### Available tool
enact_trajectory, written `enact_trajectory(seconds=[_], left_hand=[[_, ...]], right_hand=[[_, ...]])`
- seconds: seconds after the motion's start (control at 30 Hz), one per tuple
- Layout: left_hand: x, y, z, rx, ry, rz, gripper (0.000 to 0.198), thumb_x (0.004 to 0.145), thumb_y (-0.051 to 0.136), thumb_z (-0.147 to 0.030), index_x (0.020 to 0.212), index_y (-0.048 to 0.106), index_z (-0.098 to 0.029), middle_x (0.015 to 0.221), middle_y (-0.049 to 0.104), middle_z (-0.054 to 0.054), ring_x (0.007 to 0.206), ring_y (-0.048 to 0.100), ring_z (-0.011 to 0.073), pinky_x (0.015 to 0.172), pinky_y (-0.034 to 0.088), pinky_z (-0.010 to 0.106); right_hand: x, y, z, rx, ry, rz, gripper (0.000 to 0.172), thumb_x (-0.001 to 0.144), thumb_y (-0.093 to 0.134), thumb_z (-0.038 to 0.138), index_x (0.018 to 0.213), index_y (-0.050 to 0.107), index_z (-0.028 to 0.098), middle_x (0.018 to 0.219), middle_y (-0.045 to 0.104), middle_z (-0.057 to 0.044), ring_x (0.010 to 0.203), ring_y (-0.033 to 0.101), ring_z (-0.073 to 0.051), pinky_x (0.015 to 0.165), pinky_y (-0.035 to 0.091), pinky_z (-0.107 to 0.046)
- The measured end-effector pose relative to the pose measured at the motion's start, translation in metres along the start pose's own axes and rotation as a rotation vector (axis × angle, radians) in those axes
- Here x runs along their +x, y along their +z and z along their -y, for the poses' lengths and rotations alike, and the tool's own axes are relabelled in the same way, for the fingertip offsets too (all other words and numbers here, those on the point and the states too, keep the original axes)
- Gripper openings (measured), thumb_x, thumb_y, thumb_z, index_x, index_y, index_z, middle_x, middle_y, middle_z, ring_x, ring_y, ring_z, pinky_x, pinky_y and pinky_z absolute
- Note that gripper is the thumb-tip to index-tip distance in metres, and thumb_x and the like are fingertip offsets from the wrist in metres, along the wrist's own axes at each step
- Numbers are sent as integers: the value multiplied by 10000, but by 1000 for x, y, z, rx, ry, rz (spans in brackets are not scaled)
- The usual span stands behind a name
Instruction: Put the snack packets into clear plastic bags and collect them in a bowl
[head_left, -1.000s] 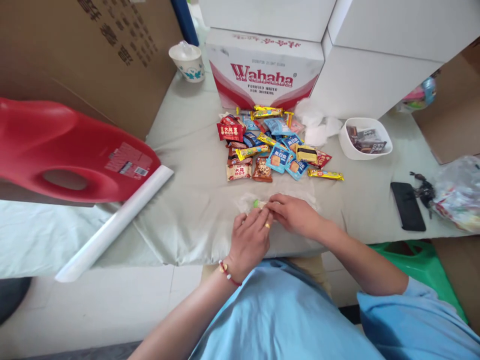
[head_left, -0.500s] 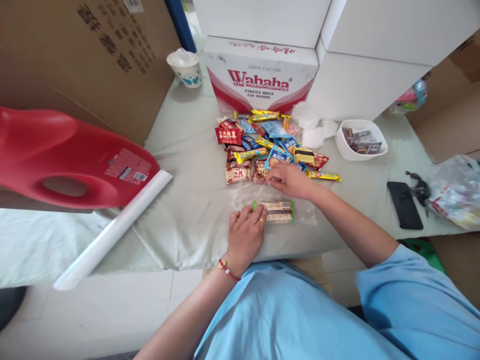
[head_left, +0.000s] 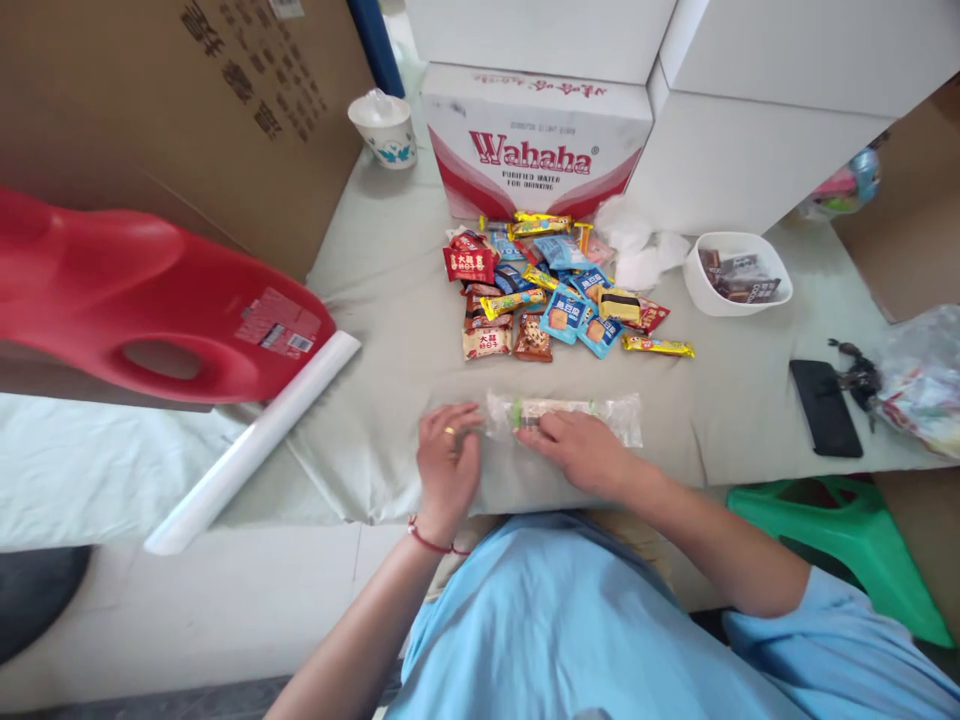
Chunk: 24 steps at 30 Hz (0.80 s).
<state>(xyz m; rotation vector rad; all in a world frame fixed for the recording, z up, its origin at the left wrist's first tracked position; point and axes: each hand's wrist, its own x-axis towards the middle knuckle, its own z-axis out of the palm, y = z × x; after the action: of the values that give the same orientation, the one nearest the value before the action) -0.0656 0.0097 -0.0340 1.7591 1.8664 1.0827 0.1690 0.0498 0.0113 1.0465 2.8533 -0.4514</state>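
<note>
A snack bar (head_left: 556,407) with green ends lies on the cloth-covered table, wrapped in a strip of clear plastic film (head_left: 624,418) that sticks out past both ends. My right hand (head_left: 583,448) rests on top of the bar, its fingers bent over the front edge. To the left, my left hand (head_left: 448,455) is on the table at the film's left end, fingers stretched forward with nothing visible in them. Just beyond both hands is a pile of small packaged snacks (head_left: 564,312) in red, blue, yellow and brown wrappers.
At the left stand a red jug (head_left: 210,290) and a white roll (head_left: 255,440). Behind the snacks is a Wahaha carton (head_left: 536,150), with a paper cup (head_left: 384,130) beside it. A white bowl (head_left: 776,290), black phone (head_left: 825,408) and green stool (head_left: 847,530) are at the right.
My right hand has come back from the snack pile onto the bar. My left hand has slid left off the bar. The film now lies folded around the bar.
</note>
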Motion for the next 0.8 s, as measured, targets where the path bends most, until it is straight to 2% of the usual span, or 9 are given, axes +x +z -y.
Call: enact_trajectory(seconds=[0.1,0.2,0.27,0.33,0.4,0.5,0.6,0.67,0.8], left_hand=[[15,1,7,-45,-254,-125,388,1059,415,-395,1348,604,-218,1345,684,128,1271,634,268,1104,514,473],[29,15,-1,47,-272,-42,579,1019,508,-529,1465,515,-160,1531,556,209,1498,461,340,1233,390,547],[32,24,-8,147,-214,72,549,925,654,-544,1311,631,-153,1586,495,231,1573,324,414,1261,310,627],[30,25,-13,190,-147,140,340,857,728,-457,1052,704,-180,1581,498,213,1579,284,451,1242,305,674],[26,18,-15,152,-107,136,147,835,706,-337,883,689,-199,1471,586,188,1491,423,426,1193,384,651],[21,1,-21,16,-160,136,56,841,647,-267,829,662,-215,1055,718,100,1032,690,281,954,570,474],[18,-5,-42,-91,-171,157,66,882,624,-268,842,652,-225,812,677,11,731,648,178,714,559,318],[15,2,-61,-101,-77,181,90,918,602,-249,898,684,-217,862,706,23,767,668,171,711,555,298],[3,30,-88,95,200,312,263,1018,523,-252,1136,746,-179,1171,775,106,1091,705,251,936,560,402]], right_hand=[[5,-9,10,-50,35,42,450,1030,552,173,1452,622,313,1130,686,-106,1000,636,-259,802,466,-352],[8,-16,18,-90,51,67,418,1031,537,180,1413,652,307,1116,671,-125,1006,636,-279,801,476,-370],[6,-17,19,-79,58,67,407,1038,521,180,1405,660,287,1109,661,-139,1026,631,-290,823,483,-382],[1,-14,16,-16,51,44,433,1034,516,161,1429,641,285,1108,653,-133,1041,622,-288,856,493,-388],[-6,-8,9,119,27,-24,499,1011,531,136,1489,579,273,1155,649,-124,1076,613,-278,908,509,-398],[-18,3,1,339,-2,-168,568,970,537,92,1524,508,214,1281,639,-141,1168,598,-268,997,522,-425],[-21,13,3,396,-4,-243,514,959,511,54,1457,552,173,1286,649,-159,1187,600,-269,1023,524,-450],[-20,18,6,396,5,-271,440,979,502,72,1402,592,156,1246,665,-166,1157,610,-273,1004,535,-464],[-25,21,1,537,-47,-366,285,1017,508,156,1225,697,202,1182,699,-130,1125,639,-255,976,559,-433]])
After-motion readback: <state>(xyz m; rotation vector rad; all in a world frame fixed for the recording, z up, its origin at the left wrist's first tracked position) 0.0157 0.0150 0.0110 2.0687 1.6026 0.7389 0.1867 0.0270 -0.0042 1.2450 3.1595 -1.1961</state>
